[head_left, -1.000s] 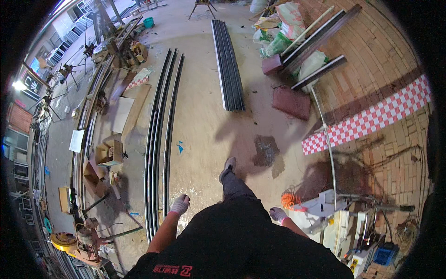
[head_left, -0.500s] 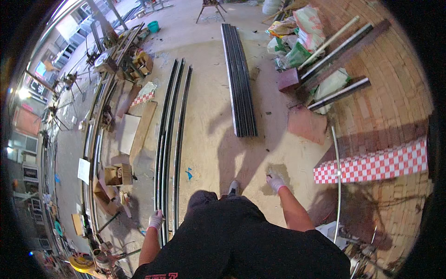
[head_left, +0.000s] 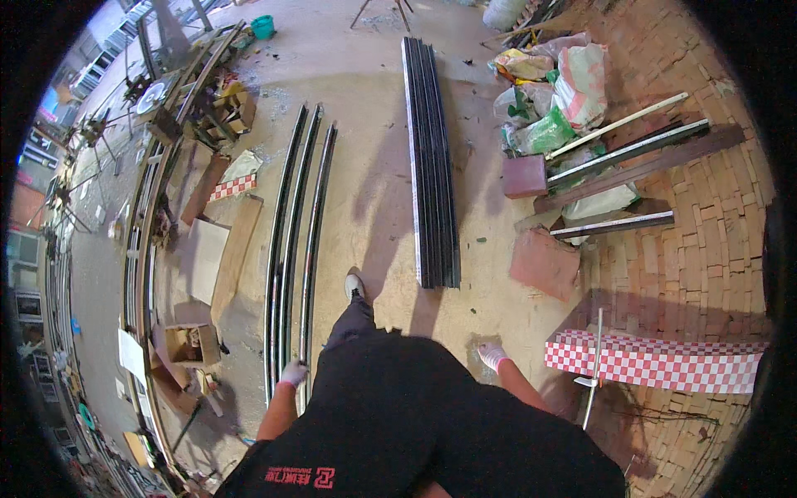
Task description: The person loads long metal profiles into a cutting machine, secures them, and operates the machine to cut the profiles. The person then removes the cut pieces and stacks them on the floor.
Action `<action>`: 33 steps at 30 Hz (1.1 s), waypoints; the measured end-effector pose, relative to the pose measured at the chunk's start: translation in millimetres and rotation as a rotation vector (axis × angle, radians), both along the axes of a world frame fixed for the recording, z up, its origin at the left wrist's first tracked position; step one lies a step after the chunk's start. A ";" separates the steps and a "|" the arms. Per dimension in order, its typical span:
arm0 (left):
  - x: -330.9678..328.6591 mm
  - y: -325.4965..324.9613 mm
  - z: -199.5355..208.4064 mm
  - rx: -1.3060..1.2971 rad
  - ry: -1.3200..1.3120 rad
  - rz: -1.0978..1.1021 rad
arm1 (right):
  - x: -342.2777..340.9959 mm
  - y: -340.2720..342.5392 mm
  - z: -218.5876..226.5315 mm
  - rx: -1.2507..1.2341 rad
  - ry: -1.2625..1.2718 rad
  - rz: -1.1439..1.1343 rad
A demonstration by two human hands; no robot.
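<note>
My left hand (head_left: 293, 373), in a pale glove, hangs over the near part of the long dark metal profiles (head_left: 289, 241) on the left. Whether it touches them, or how its fingers are held, I cannot make out. On the other side, my right hand (head_left: 491, 355), also gloved, hangs low with loose fingers and nothing visible in it. Ahead lies a bundle of long black profiles (head_left: 433, 166), side by side on the floor. My shoe (head_left: 354, 286) is on the floor between the two groups.
Cardboard boxes (head_left: 193, 344) and a wooden board (head_left: 237, 257) lie at left, beside a long metal rack (head_left: 137, 257). To the right are a red-and-white checkered long package (head_left: 656, 365), a reddish block (head_left: 525, 176), pale bars and filled sacks (head_left: 581, 83). A green bucket (head_left: 262, 27) stands far off.
I have stepped forward, one foot now out ahead. The black bundle and the checkered package sit lower in view. Both hands hang at my sides, slightly shifted.
</note>
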State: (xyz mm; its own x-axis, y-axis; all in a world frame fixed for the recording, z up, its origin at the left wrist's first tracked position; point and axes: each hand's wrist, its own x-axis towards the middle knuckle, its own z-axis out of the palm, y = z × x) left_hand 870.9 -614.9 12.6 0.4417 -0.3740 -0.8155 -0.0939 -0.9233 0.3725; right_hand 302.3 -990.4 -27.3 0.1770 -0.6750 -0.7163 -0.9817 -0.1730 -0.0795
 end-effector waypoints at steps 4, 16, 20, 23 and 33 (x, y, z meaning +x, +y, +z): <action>155.9 -109.8 -14.1 -0.060 -0.022 0.054 | 52.4 -33.1 7.0 0.090 -0.105 -0.015; 379.2 -504.2 34.5 -0.199 -0.063 -0.322 | 283.4 -246.0 33.1 0.065 -0.478 -0.350; 333.0 -618.0 89.7 -0.253 -0.026 -0.434 | 277.9 -314.8 17.1 0.161 -0.256 -0.044; 316.1 -706.1 137.3 -0.335 -0.104 -0.552 | 272.4 -378.2 -5.5 0.054 -0.295 -0.312; 380.8 -957.3 126.6 -0.115 -0.102 -0.985 | 261.6 -506.0 0.2 -0.370 -0.903 -1.426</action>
